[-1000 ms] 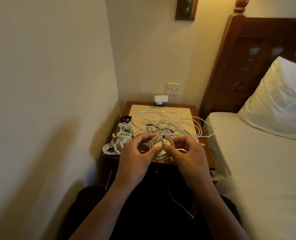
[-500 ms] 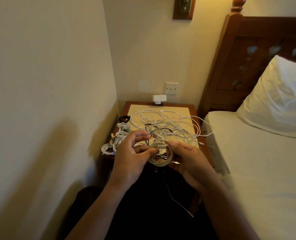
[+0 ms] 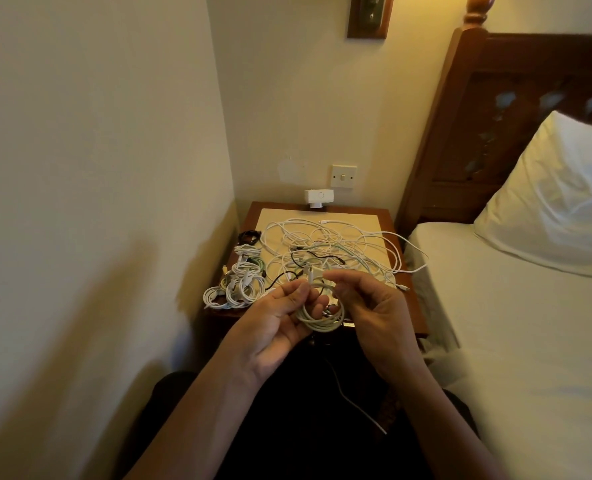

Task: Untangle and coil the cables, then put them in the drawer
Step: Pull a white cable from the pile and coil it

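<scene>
Fingers (image 3: 299, 292) of the left hand (image 3: 270, 330) pinch the small white coil (image 3: 322, 326) near its plug end (image 3: 311, 273), while the right hand (image 3: 374, 317) curls round the loops' other side, likely to stop them springing open while the tail gets tucked. Both hover just above the front edge of the bedside table (image 3: 280, 206). Across its top sprawls the tangle (image 3: 329, 247); finished bundles (image 3: 239, 285) sit along its left edge. Its drawer is hidden beneath the hands, and I cannot make out where the thin lead (image 3: 356, 407) trailing below the table goes.
</scene>
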Action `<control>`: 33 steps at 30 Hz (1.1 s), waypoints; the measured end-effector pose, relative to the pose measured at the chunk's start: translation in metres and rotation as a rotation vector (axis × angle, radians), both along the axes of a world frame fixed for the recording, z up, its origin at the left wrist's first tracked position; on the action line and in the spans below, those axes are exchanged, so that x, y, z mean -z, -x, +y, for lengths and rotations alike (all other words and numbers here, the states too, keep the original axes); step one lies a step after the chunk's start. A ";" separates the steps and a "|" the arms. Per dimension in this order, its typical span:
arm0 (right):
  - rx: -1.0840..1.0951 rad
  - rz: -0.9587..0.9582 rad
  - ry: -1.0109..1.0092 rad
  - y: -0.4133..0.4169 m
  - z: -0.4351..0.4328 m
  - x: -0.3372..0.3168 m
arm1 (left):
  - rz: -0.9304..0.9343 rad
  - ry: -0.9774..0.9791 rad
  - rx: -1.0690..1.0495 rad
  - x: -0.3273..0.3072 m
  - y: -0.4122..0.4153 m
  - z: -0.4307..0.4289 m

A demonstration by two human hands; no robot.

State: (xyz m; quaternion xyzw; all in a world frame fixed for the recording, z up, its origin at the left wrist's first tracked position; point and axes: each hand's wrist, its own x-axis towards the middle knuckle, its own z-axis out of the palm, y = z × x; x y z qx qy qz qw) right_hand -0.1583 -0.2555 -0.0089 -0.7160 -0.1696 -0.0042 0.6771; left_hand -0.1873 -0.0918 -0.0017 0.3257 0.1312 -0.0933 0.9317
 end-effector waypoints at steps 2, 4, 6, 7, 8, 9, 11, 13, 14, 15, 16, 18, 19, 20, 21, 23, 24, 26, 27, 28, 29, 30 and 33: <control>0.007 -0.004 0.073 -0.004 0.001 0.004 | 0.006 0.009 0.002 0.001 -0.001 0.000; 0.006 0.014 0.131 -0.008 0.001 0.006 | 0.011 -0.009 -0.002 0.003 -0.001 0.001; -0.016 0.047 0.100 -0.008 0.001 0.006 | 0.006 -0.022 -0.004 0.004 -0.001 0.001; -0.026 0.076 0.064 -0.008 0.001 0.005 | 0.005 -0.026 -0.008 0.004 -0.001 0.000; -0.034 0.118 0.021 -0.007 0.002 0.004 | 0.004 -0.031 -0.012 0.003 -0.001 0.000; -0.040 0.161 -0.024 -0.006 0.004 0.003 | 0.001 -0.038 -0.013 0.002 -0.001 0.000; -0.055 0.236 -0.115 -0.006 0.006 0.004 | -0.005 -0.055 -0.017 0.001 -0.002 -0.001; -0.066 0.293 -0.198 -0.005 0.009 0.005 | -0.011 -0.071 -0.022 0.000 -0.002 -0.001; -0.068 0.318 -0.228 -0.005 0.010 0.006 | -0.014 -0.080 -0.020 0.000 -0.002 -0.001; -0.071 0.342 -0.247 -0.004 0.010 0.006 | -0.018 -0.095 -0.017 0.000 -0.002 -0.001; -0.073 0.367 -0.257 -0.004 0.010 0.006 | -0.020 -0.117 -0.014 0.000 -0.001 -0.002; -0.086 0.424 -0.280 -0.006 0.008 0.003 | -0.024 -0.171 -0.020 0.001 0.000 -0.003; -0.096 0.451 -0.296 -0.008 0.006 0.001 | -0.026 -0.196 -0.030 0.001 0.000 -0.003; -0.108 0.464 -0.294 -0.010 0.004 -0.001 | -0.029 -0.224 -0.041 0.001 0.000 -0.002; -0.118 0.463 -0.270 -0.013 0.002 -0.002 | -0.033 -0.255 -0.049 0.000 0.000 -0.002; -0.146 0.467 -0.189 -0.019 0.000 -0.006 | -0.051 -0.317 -0.053 0.001 0.001 -0.001; -0.159 0.485 -0.149 -0.021 -0.001 -0.007 | -0.062 -0.350 -0.053 0.001 0.002 0.000; -0.190 0.526 -0.107 -0.024 -0.003 -0.009 | -0.088 -0.418 -0.056 0.001 0.005 0.000; -0.217 0.554 -0.108 -0.026 -0.005 -0.009 | -0.097 -0.444 -0.059 0.001 0.007 0.000; -0.245 0.590 -0.122 -0.027 -0.006 -0.009 | -0.098 -0.459 -0.061 0.002 0.008 -0.001; -0.265 0.620 -0.140 -0.028 -0.008 -0.007 | -0.095 -0.463 -0.064 0.002 0.010 -0.002; -0.272 0.632 -0.155 -0.029 -0.009 -0.007 | -0.089 -0.461 -0.067 0.003 0.011 -0.003; -0.144 0.574 -0.290 -0.028 -0.005 -0.002 | -0.053 -0.428 -0.108 0.006 0.010 -0.004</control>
